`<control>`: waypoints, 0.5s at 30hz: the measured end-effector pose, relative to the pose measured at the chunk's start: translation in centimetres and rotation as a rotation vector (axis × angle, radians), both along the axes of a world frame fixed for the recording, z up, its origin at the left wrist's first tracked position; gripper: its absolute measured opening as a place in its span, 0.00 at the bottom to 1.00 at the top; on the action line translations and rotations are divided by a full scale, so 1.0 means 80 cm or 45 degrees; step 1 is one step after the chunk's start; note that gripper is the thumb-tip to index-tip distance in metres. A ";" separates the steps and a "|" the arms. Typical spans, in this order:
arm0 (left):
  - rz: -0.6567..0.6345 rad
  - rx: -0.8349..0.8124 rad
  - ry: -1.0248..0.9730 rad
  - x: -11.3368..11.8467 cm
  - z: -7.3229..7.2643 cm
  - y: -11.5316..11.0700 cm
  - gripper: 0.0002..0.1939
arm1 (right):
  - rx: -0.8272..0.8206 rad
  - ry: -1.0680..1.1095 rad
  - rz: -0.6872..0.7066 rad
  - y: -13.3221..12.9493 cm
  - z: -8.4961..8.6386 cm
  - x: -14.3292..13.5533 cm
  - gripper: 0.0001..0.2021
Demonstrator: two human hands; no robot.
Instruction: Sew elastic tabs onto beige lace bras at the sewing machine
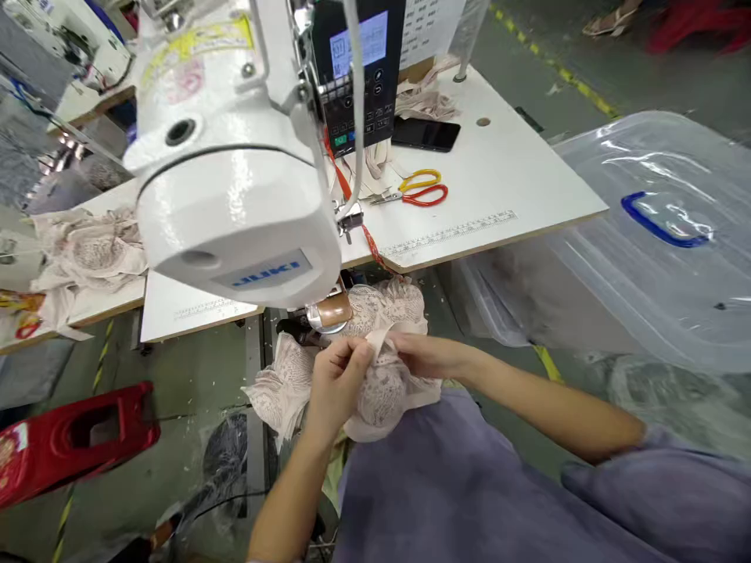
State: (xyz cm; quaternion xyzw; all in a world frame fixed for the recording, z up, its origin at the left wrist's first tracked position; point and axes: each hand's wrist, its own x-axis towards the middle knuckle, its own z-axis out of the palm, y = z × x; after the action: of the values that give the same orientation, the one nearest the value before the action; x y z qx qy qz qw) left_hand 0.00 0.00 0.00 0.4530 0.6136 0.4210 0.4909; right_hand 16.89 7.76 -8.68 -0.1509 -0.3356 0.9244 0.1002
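Note:
A pale pink lace bra lies over my lap, below the white sewing machine head. My left hand pinches the bra's edge band between thumb and fingers. From the other side my right hand grips the same bra near its upper edge; its fingertips are partly hidden by the fabric. More lace bra pieces hang to the left of my left hand, and another lace cup lies just beyond both hands, beside the machine's arm end.
Red-and-yellow snips, a black phone and a control panel are on the white table. A clear plastic bin stands at the right. A red stool is at the lower left. More lace garments lie on the left table.

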 end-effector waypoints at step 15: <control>0.148 0.494 1.337 -0.032 -0.008 0.030 0.16 | 0.695 -0.367 -0.547 0.102 0.068 -0.028 0.13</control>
State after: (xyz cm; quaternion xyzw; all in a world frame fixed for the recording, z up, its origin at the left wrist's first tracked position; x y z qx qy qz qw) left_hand -2.55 2.38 -0.66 0.6493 0.7108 0.2704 0.0033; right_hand 14.69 15.93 -3.26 -0.3141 -0.5410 0.7281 0.2802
